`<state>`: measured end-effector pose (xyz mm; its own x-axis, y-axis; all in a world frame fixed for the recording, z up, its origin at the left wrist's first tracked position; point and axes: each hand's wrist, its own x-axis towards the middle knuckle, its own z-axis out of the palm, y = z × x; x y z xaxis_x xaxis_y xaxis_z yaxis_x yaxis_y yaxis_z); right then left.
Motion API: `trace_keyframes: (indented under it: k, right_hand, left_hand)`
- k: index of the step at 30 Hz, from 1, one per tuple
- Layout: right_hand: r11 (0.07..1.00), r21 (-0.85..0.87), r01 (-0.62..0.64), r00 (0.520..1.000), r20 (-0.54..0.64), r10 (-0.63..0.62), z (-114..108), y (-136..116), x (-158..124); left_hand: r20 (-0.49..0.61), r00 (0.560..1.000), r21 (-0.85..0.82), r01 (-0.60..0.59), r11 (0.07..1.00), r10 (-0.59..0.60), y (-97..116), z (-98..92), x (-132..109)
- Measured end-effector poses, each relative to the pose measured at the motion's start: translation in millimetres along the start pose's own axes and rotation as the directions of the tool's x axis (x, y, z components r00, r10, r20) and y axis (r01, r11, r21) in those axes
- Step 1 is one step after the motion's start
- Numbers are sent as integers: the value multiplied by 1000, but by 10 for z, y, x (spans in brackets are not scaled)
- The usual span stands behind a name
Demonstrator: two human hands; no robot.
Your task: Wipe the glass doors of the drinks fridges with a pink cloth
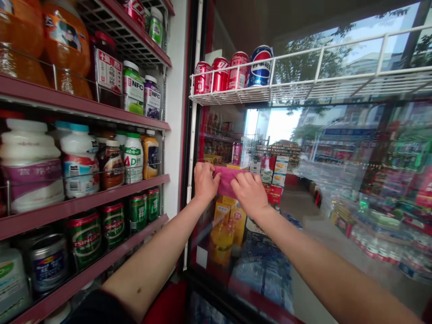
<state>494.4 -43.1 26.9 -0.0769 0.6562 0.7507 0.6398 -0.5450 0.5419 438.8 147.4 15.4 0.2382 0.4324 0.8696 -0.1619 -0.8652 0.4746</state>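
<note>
Both my hands press a pink cloth [227, 177] against the inside of an open glass fridge door [337, 180]. My left hand [205, 181] grips the cloth's left end with curled fingers. My right hand [249, 192] covers its right part, fingers closed over it. The cloth sits about the middle height of the door, near its hinge side.
A white wire rack [303, 85] on the door holds red cans [220, 74] and a blue can [260, 65]. To the left, red fridge shelves [101, 198] carry bottles [79, 159], juice and green cans [113, 224]. The glass shows shop goods and a street.
</note>
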Motion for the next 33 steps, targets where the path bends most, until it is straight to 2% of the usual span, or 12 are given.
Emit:
trace_keyframes:
  k: [1,3,6,10,14,17,20,23,26,33]
  right_hand:
    - [997,10,73,997,32,-73,11,-6,-31]
    - [992,26,119,990,74,-121,39,-37,-102]
    - [997,65,50,994,93,-56,87,-142,-228]
    - [981,182,-64,991,130,41,147,-342,-387]
    - [968,237,-87,987,150,52,217,-494,-487]
    - [962,245,-121,987,136,90,303,-536,-529]
    - [961,251,-119,988,126,90,395,-529,-487]
    - [963,254,-94,988,139,59,455,-526,-296]
    - [960,268,-79,989,138,43,482,-578,25]
    - [969,245,-24,999,31,17,541,-761,828]
  left_hand:
    - [24,998,30,-58,998,57,9,4,-14]
    - [102,982,73,-167,983,159,23,13,-54]
    - [185,950,130,-276,952,250,6,25,-185]
    - [238,923,218,-353,910,302,-85,6,-500]
    - [301,894,295,-419,859,333,-171,1,-770]
    - [338,877,343,-452,824,340,-214,22,-829]
    - [360,870,382,-468,797,338,-265,10,-764]
    - [361,873,420,-465,779,327,-343,-65,-593]
    - [355,881,459,-456,763,313,-442,-181,-346]
    - [358,889,529,-445,722,286,-629,-408,208]
